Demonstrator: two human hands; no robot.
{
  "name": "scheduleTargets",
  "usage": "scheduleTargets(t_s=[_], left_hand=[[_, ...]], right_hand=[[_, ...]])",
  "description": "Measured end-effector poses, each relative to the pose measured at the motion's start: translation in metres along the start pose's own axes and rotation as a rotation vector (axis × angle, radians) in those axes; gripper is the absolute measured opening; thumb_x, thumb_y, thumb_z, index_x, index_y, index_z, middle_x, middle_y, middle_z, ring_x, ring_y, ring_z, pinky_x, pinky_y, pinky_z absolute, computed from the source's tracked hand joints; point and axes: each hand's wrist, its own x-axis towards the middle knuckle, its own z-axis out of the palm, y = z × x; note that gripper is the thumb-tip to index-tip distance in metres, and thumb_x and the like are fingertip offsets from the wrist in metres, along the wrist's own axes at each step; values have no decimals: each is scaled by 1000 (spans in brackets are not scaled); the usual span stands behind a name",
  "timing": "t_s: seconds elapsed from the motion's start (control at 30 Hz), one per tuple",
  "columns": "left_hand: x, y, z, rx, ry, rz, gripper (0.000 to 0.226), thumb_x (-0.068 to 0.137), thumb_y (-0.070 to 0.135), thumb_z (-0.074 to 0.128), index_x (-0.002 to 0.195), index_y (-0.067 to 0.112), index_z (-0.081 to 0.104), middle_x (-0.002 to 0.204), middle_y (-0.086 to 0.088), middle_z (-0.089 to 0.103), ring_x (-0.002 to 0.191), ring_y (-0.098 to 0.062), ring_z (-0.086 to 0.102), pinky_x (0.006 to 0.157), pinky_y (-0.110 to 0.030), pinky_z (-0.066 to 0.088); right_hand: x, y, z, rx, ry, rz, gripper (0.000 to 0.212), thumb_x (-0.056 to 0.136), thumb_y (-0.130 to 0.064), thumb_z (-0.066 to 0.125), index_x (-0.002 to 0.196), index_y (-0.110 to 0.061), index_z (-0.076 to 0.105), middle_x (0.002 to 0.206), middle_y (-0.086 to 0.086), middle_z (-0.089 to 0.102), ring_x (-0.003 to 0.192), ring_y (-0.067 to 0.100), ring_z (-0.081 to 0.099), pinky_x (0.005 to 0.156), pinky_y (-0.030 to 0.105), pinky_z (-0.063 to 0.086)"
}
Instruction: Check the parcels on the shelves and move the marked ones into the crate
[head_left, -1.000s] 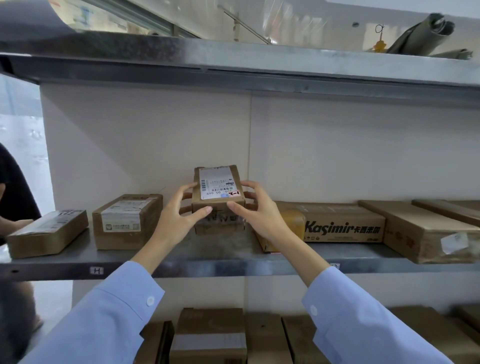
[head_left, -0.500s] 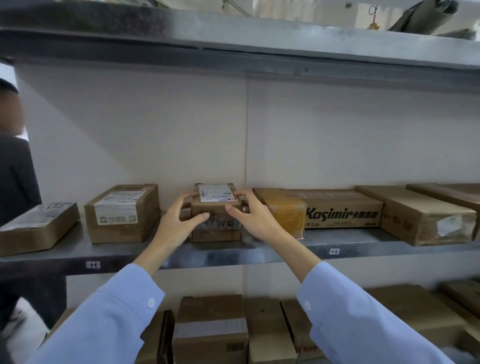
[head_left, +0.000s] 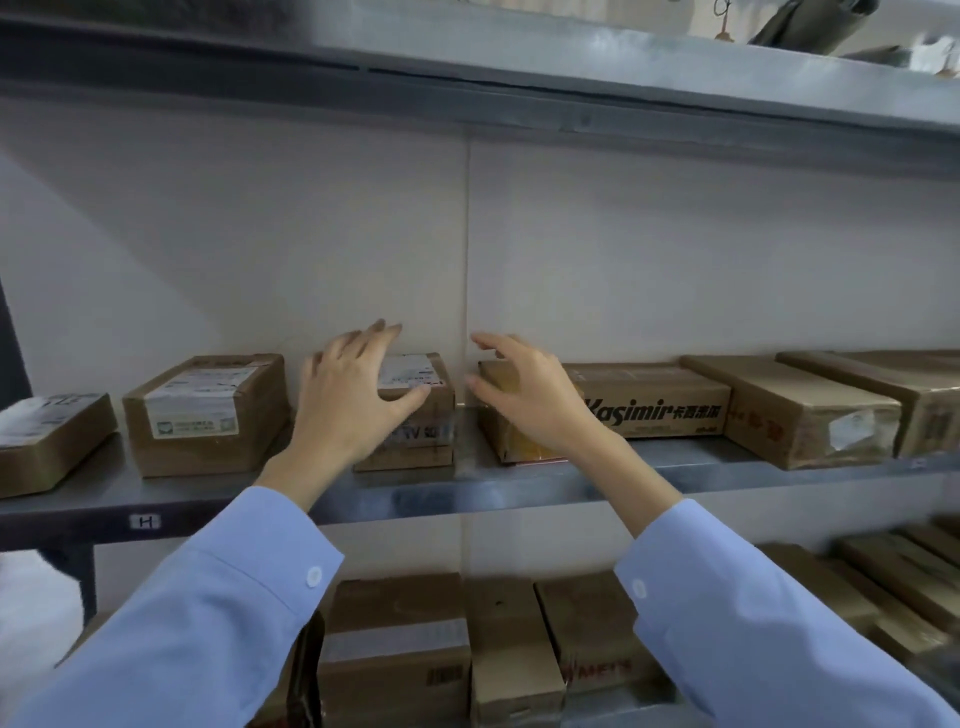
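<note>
Setting: grey metal shelf (head_left: 156, 499) against a pale panelled wall, front lip tagged "H"; another metal shelf overhead.
Nearest: light-blue buttoned sleeves; below them a lower shelf packed with brown cardboard boxes (head_left: 395, 644), edges blurred.
Left hand (head_left: 353, 395): fingers spread, palm facing the small brown cardboard parcel with a white shipping label (head_left: 421, 410). Thumb lies over its front top edge; cannot tell if it touches. Nothing gripped.
Right hand (head_left: 530, 395): fingers spread and curled, empty, in front of the left end of the long brown "Kasimir" printed carton (head_left: 660, 400), just right of the small parcel.
Small parcel: sits flat on the middle shelf, between the two hands, on top of a second, flatter box; taped, dark print on its front face.
Left neighbours: squat brown taped box with white label (head_left: 208, 415); farther left a flat labelled brown box (head_left: 47, 441).
Right neighbours: two long flat brown cartons (head_left: 795, 410), angled, one with torn clear tape.
</note>
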Motion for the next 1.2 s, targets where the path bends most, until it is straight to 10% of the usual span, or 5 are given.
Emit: scheduleTargets(t_s=[0.3, 0.77, 1.0, 1.2], left_hand=[[5, 69, 47, 137, -146, 51, 78, 85, 70, 50, 147, 25, 35, 147, -1, 47, 136, -22, 39, 111, -39, 25], [-1, 98, 70, -16, -164, -131, 71, 81, 63, 63, 140, 30, 43, 132, -1, 60, 135, -25, 41, 120, -43, 4], [-7, 108, 61, -258, -11, -186, 75, 76, 53, 74, 141, 33, 41, 133, 3, 56, 123, -21, 51, 103, -48, 46], [0, 120, 50, -374, 57, -148, 77, 78, 44, 76, 144, 29, 39, 142, 1, 49, 128, -21, 49, 101, -44, 50]], right_hand=[[-19, 82, -46, -323, -107, 96, 77, 86, -58, 64, 150, -28, 36, 148, 2, 46, 138, 25, 38, 112, 47, 33], [-22, 127, -35, -10, -120, -19, 72, 82, -49, 73, 143, -25, 45, 138, -1, 55, 127, 20, 48, 107, 47, 42], [-17, 119, -44, 234, -19, -97, 64, 84, -36, 75, 141, -29, 46, 139, -8, 51, 122, 11, 51, 100, 27, 47], [-14, 102, -57, 421, 14, -47, 51, 89, -40, 68, 136, -30, 49, 139, -7, 49, 121, 12, 51, 89, 17, 49]])
